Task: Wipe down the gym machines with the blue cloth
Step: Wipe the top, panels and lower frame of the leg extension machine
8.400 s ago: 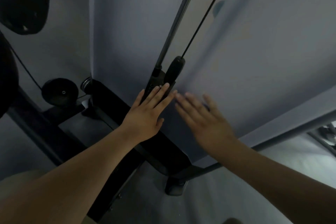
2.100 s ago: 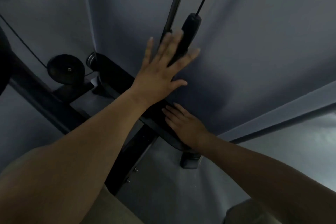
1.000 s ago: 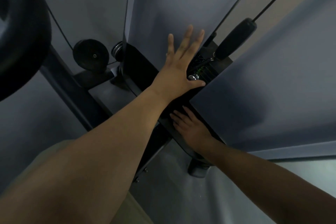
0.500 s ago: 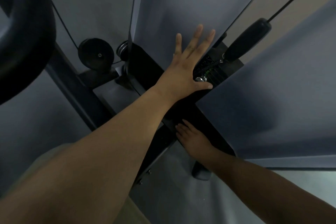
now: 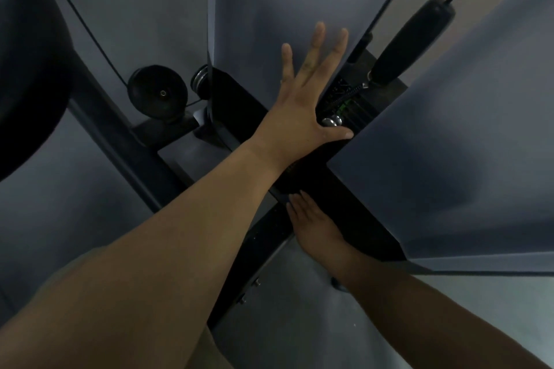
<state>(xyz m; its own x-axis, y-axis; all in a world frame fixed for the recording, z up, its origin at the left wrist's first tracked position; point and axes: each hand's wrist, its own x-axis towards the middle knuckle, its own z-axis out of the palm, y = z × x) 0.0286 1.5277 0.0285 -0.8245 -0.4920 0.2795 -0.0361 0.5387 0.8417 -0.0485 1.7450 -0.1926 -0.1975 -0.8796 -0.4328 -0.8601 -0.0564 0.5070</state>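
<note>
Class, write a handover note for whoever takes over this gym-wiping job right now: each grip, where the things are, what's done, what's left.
Left grip: open, fingers spread against the grey panel.
Right grip: open, flat on the black frame bar lower down.
Blue cloth: not clearly visible; it may be under the right grip, cannot tell.
Done: cannot be judged from this view.
Left: locate the cloth, then wipe the panel, the bar and the black handle.

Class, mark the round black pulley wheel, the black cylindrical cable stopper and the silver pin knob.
Round black pulley wheel point(image 5: 159, 92): head view, near hub.
Black cylindrical cable stopper point(image 5: 410, 45): head view, mid-body.
Silver pin knob point(image 5: 331, 121): head view, rounded top.
</note>
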